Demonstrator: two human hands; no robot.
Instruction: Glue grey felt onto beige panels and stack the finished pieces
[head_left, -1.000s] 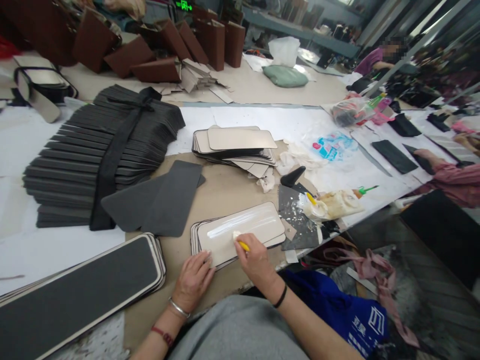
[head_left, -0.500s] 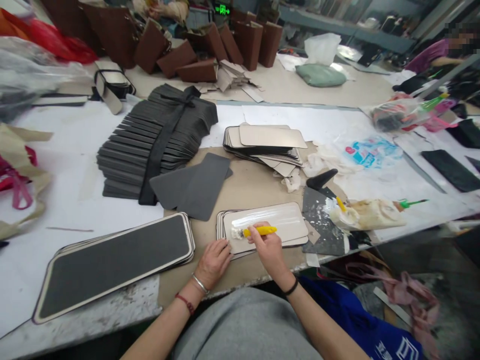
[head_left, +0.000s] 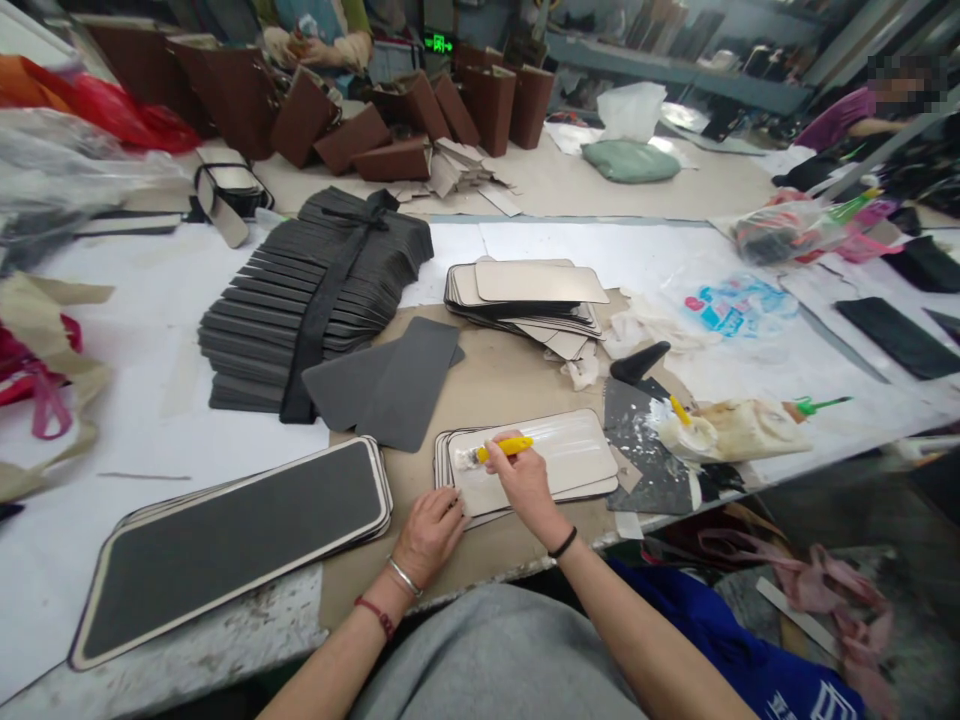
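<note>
While the right hand [head_left: 523, 484] closes its grip around a yellow-handled brush [head_left: 516, 446], which points left roughly along the long axis of a glossy-streaked, round-cornered beige panel [head_left: 574, 448], the left hand [head_left: 431, 530] touches that panel's near left corner, its grip's width impossible to tell.

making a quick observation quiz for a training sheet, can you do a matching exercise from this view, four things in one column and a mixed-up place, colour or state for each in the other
Things
1. yellow-handled brush
2. left hand
3. bundle of dark grey strips
4. exit sign

Places, colours, states
A. tied with a black strap
B. at the near left corner of the stack of beige panels
C. glowing green
D. held in the right hand

Right pairs
1-D, 2-B, 3-A, 4-C
</note>
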